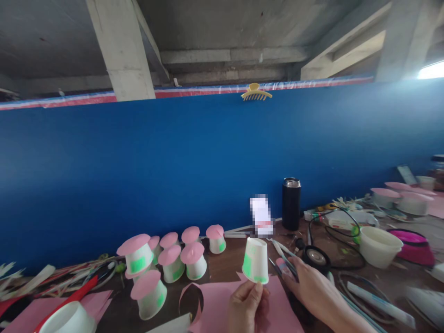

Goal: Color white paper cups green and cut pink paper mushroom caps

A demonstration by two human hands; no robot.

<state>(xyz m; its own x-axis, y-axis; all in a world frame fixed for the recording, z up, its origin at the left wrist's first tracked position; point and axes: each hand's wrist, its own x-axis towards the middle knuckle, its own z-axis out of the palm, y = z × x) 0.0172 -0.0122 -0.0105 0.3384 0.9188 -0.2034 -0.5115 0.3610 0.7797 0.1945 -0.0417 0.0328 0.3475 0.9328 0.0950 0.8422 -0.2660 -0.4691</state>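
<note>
My left hand (247,305) pinches the rim of an upturned white paper cup (256,260) with green patches and holds it up over the table. My right hand (308,286), just to the right of the cup, is closed on a pair of scissors (282,261) whose blades point up and left towards the cup. Below both hands lies a pink paper sheet (222,305) with a round hole cut out of it.
Several upturned cups with pink paper caps (171,259) stand at the left. A black flask (291,202), a white bowl (379,246), a magenta dish (414,243), cables and a round black disc (315,256) crowd the right. A blue partition (208,157) closes the back.
</note>
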